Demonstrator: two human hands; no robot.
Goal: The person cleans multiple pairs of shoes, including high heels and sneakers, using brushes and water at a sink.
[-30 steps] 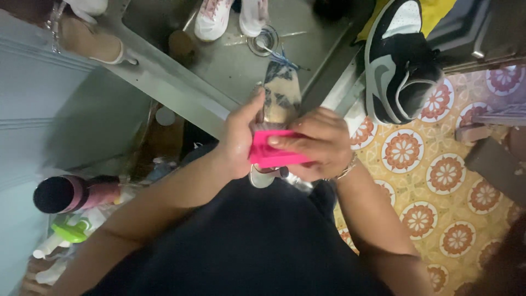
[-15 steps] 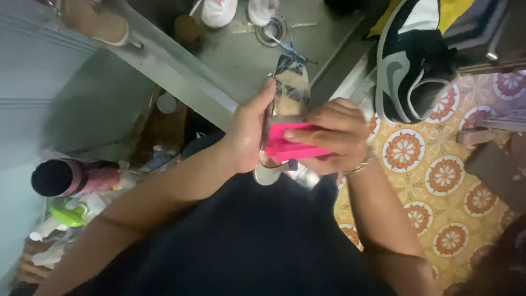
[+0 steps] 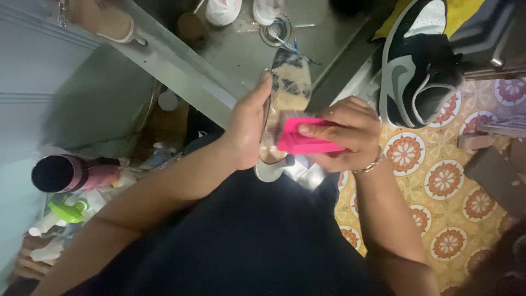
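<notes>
The left hand [image 3: 246,129] is closed around the side of a shoe [image 3: 285,104], holding it sole-up over the lap, thumb along its edge. The right hand [image 3: 342,131] grips a pink pad [image 3: 307,141], fingers curled over its top, and presses it against the sole just at 3 o'clock of the left hand. The shoe points toward 12 o'clock, its toe over the grey counter [image 3: 241,49]. At 2 o'clock sits a black-and-white sneaker [image 3: 413,71], above the patterned floor [image 3: 444,181] at 4 o'clock. At 9 o'clock, well apart, lies a pink bottle [image 3: 74,174] with a green bottle [image 3: 68,211] just below.
</notes>
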